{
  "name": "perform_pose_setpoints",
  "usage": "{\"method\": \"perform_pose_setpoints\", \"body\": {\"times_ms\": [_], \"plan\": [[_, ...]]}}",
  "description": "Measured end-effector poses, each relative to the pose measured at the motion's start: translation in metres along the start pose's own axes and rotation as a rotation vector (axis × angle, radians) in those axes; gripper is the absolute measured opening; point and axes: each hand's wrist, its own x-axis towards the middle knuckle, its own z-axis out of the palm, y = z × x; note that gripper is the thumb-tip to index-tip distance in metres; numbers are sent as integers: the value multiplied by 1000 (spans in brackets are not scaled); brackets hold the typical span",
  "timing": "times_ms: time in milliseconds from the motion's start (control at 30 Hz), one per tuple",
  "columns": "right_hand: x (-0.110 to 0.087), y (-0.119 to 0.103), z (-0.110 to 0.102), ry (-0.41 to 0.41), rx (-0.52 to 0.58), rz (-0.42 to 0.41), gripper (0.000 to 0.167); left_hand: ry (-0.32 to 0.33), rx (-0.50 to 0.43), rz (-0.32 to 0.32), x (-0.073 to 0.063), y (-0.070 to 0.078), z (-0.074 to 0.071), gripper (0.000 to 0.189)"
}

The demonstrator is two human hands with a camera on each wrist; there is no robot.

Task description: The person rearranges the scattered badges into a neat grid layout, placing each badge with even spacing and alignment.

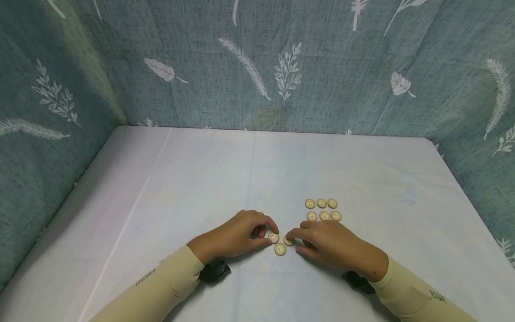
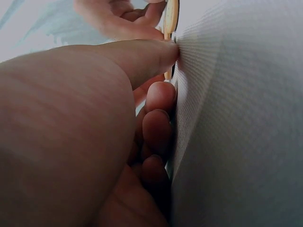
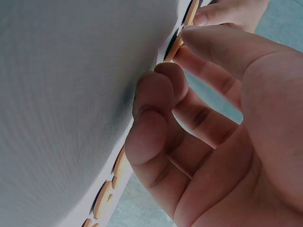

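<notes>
My left hand (image 1: pixel 241 232) pinches a pale round wooden button (image 1: pixel 273 237) at its edges between thumb and index finger. Its other fingers curl under, knuckles close to the cloth in the left wrist view. The index fingertip of my right hand (image 1: pixel 334 246) rests on a second button (image 1: pixel 288 242), partly covering it. The right thumb stays a little apart from that button on the near side. A third button (image 1: pixel 280 249) lies flat just below these two, touched by neither hand. In the right wrist view a button's edge (image 3: pixel 175 47) shows by the fingertips.
Beyond the right hand, several matching buttons (image 1: pixel 322 203) lie in two short rows, the nearer row right by the knuckles. A white cloth (image 1: pixel 193 170) with fold creases covers the table. Teal leaf-patterned fabric (image 1: pixel 257 67) stands at the back and both sides.
</notes>
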Motion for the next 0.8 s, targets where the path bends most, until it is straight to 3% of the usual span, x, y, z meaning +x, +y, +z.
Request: {"method": "perform_pose_setpoints", "body": {"times_ms": [333,533,800], "plan": [[1,1,1,16,-17,-4,12,2,-3,5,0,0,0,16],[0,1,2,0,-3,7,13,-10,-1,-15,1,-2,3,16],[1,1,1,-12,10,16,14,4,-11,15,2,-2,1,17]]}}
